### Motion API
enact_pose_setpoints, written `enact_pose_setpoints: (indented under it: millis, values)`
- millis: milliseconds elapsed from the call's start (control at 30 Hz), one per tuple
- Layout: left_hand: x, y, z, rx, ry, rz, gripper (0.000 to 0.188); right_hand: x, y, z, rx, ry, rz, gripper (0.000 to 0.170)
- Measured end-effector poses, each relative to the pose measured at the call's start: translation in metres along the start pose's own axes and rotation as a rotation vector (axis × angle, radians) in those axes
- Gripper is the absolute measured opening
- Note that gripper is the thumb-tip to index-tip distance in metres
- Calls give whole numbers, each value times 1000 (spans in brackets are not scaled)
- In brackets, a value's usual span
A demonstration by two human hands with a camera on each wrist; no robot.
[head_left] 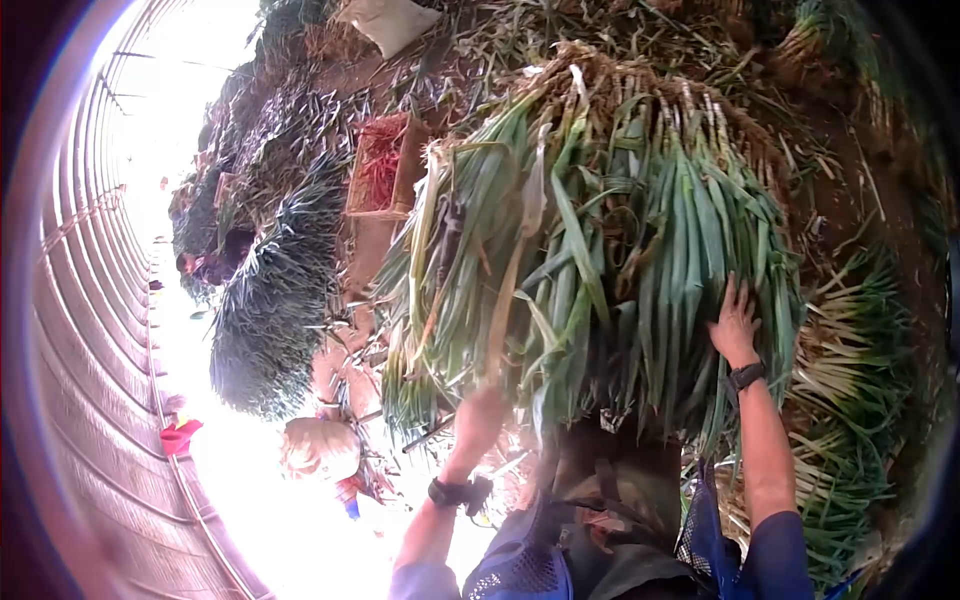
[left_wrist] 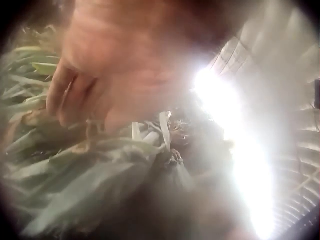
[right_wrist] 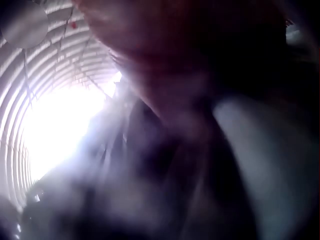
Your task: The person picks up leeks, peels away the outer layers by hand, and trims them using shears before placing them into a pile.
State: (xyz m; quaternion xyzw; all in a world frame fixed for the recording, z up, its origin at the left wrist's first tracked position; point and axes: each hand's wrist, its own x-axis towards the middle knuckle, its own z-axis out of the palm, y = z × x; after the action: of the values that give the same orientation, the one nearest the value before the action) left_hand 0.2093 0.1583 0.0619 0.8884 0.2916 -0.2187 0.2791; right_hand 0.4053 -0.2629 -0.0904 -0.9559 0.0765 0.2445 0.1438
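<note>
A large heap of long green onions (head_left: 690, 220) lies with its roots away from the person and its leaves towards the body. On the leaves at the right rests the right hand (head_left: 735, 325), fingers spread. The left hand (head_left: 480, 425), blurred, is at the near left edge of the heap, and a long withered leaf (head_left: 510, 290) runs down to it. In the left wrist view the left hand (left_wrist: 120, 65) has its fingers curled round a brownish leaf, above pale green leaves (left_wrist: 85, 185). The right wrist view is dark and blurred; the right hand's fingers are hidden there.
More onions (head_left: 840, 370) lie along the right side. Beyond the heap's left side are a wooden crate (head_left: 382, 212) with red strands inside and another onion pile (head_left: 275, 300). A pale sack (head_left: 390, 22) lies at the top. A ribbed tunnel wall (head_left: 100, 400) rises at far left.
</note>
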Motion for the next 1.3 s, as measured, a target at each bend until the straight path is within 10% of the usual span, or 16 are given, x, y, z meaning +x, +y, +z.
enact_pose_setpoints:
  millis: [233, 300, 567, 800, 1000, 1067, 1133, 1300]
  values:
    - [122, -9, -62, 88, 313, 62, 26, -4, 9, 39, -177, 195, -6, 118]
    - [184, -34, -66, -24, 532, 407, 42, 0, 13, 54, -228, 225, 23, 114]
    - [297, 8, -102, 273, 109, 199, 94, -8, 10, 44, -178, 231, 35, 109]
    - [324, -21, -114, 74, -63, 88, 97, -9, 0, 24, -287, 138, 94, 113]
    - [281, 36, -141, 563, -19, 114, 101, -6, -51, -110, -234, -259, 83, 98]
    - [263, 41, -150, 520, -18, 152, 99, 18, -76, -134, -272, -254, 61, 80]
    - [250, 37, -151, 244, -25, 235, 97, 51, -94, -143, -113, 185, -303, 66]
    - [210, 80, -181, 259, -336, 468, 89, 186, -136, -78, -112, 304, -327, 62]
